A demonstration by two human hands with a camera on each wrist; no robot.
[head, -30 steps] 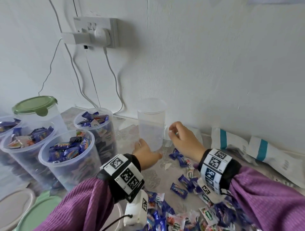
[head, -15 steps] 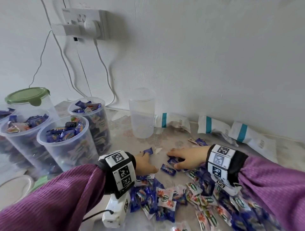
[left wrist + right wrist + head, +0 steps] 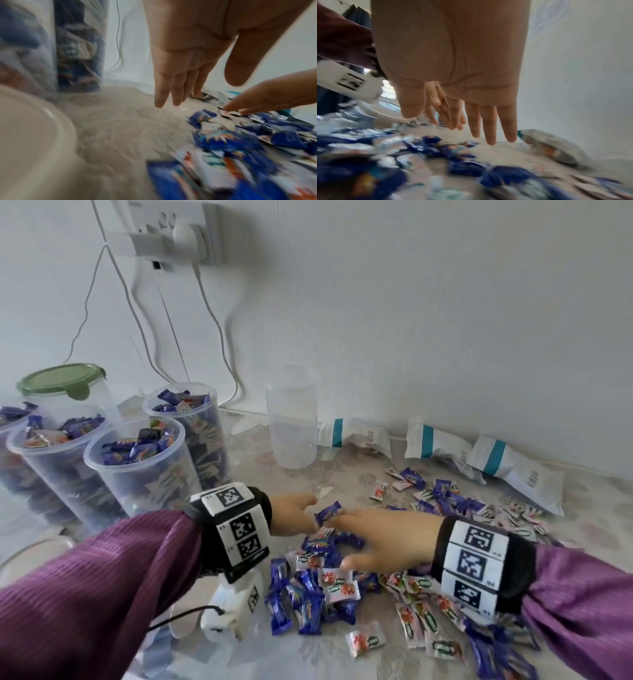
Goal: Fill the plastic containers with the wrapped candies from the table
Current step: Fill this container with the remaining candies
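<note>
A heap of blue and white wrapped candies (image 3: 329, 580) covers the table's middle and right. An empty clear plastic container (image 3: 292, 419) stands at the back near the wall. Several filled containers (image 3: 144, 470) stand on the left. My left hand (image 3: 294, 517) and right hand (image 3: 373, 537) hover low over the heap's near-left edge, fingers straight, facing each other with one blue candy (image 3: 328, 512) between their fingertips. In the left wrist view the left hand (image 3: 178, 94) has straight fingers pointing down at the table. The right hand (image 3: 471, 121) likewise shows straight, spread fingers holding nothing.
Three white packets with teal bands (image 3: 435, 446) lie along the wall at the back right. A lidded container with a green lid (image 3: 61, 381) stands far left. Loose lids (image 3: 27, 549) lie at the near left. Cables hang from a wall socket (image 3: 171, 234).
Both hands left the empty container, came down toward me onto the candy heap, and have drawn close together. The head view has tilted down.
</note>
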